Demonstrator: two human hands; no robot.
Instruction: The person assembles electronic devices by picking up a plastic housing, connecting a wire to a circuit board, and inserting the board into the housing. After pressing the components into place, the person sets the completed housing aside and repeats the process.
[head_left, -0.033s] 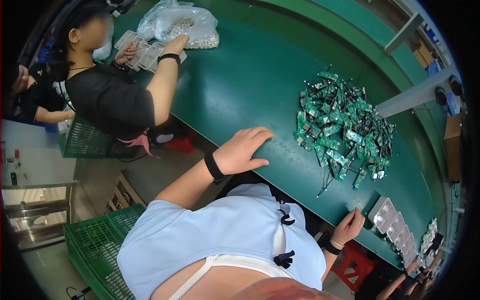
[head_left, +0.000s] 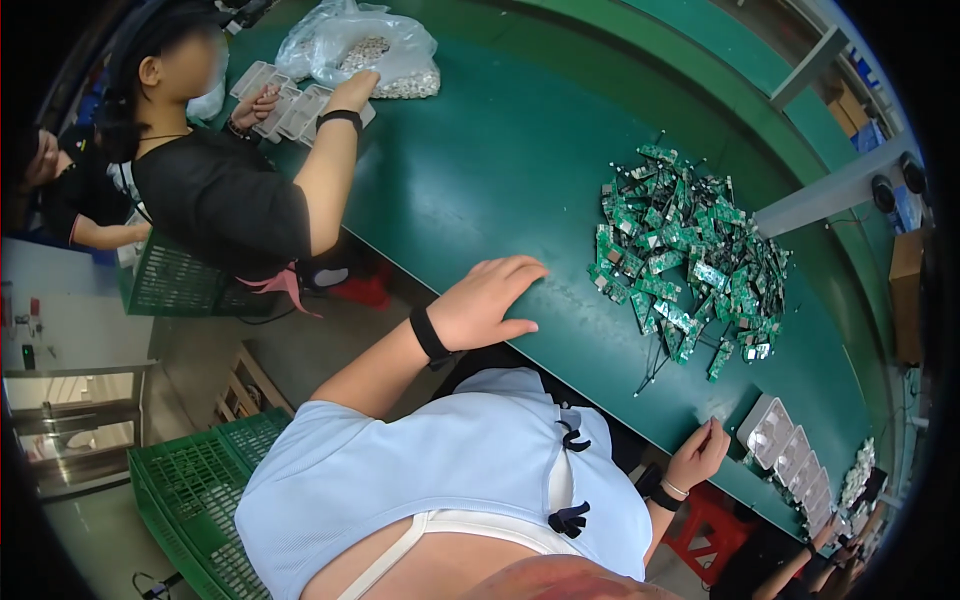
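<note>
One clear bag [head_left: 398, 58] of small pale pieces [head_left: 412, 84] sits on the green table [head_left: 480, 170], upper left; your left hand [head_left: 484, 308] rests at the near edge, thumb spread from fingers. Rightward lies one heap of green circuit boards [head_left: 709, 274] (too tangled to count), then your right hand [head_left: 702, 455], fingers curled, whether pinching anything I cannot tell, near one compartmented tray [head_left: 793, 456].
</note>
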